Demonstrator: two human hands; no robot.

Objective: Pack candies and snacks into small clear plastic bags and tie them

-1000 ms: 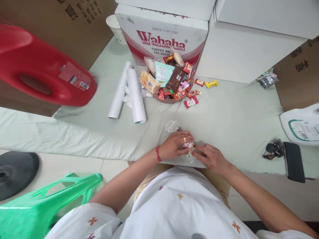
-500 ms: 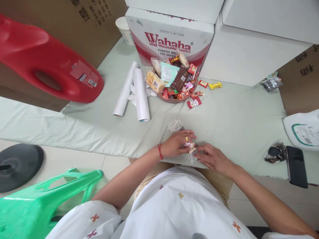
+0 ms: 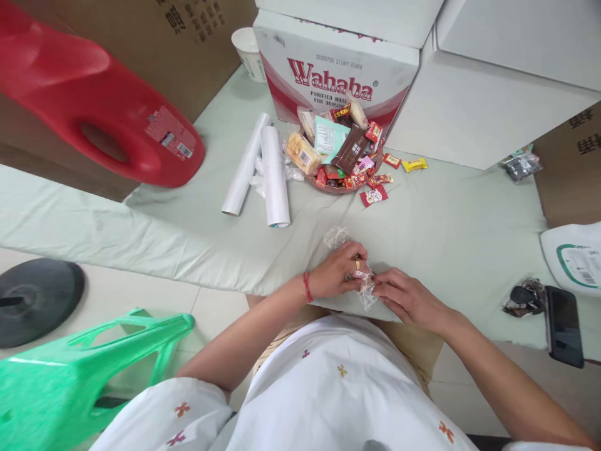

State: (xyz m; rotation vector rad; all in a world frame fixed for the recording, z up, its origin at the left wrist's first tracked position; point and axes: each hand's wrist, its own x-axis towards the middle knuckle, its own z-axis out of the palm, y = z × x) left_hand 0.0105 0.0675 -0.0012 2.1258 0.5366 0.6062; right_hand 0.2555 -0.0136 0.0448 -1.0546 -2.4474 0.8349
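Near the front edge of the table, a crumpled clear plastic packet (image 3: 367, 297) with red and white print lies between my hands. My left hand (image 3: 339, 269), with a ring and a red string bracelet, curls over the packet's left part and grips it. From the other side, the bent fingers of my right hand (image 3: 409, 297) pinch the packet's right edge. What is inside the packet is mostly hidden by the fingers. Another bit of crumpled clear plastic (image 3: 336, 237) shows just beyond my left hand; whether it joins the packet, I cannot tell.
Ahead stands a bowl of wrapped snacks (image 3: 335, 188) before a Wahaha carton (image 3: 328, 56), with loose sweets (image 3: 415, 165) alongside. Two white paper rolls (image 3: 276, 181), a red jug (image 3: 159, 144) and a paper cup (image 3: 251, 56) are leftward. Keys (image 3: 522, 297) and a phone (image 3: 565, 327) lie right.
The view has shifted slightly, so the table things sit a little further right. My left fingers have curled more tightly over the packet, and my right hand stays at its right edge.
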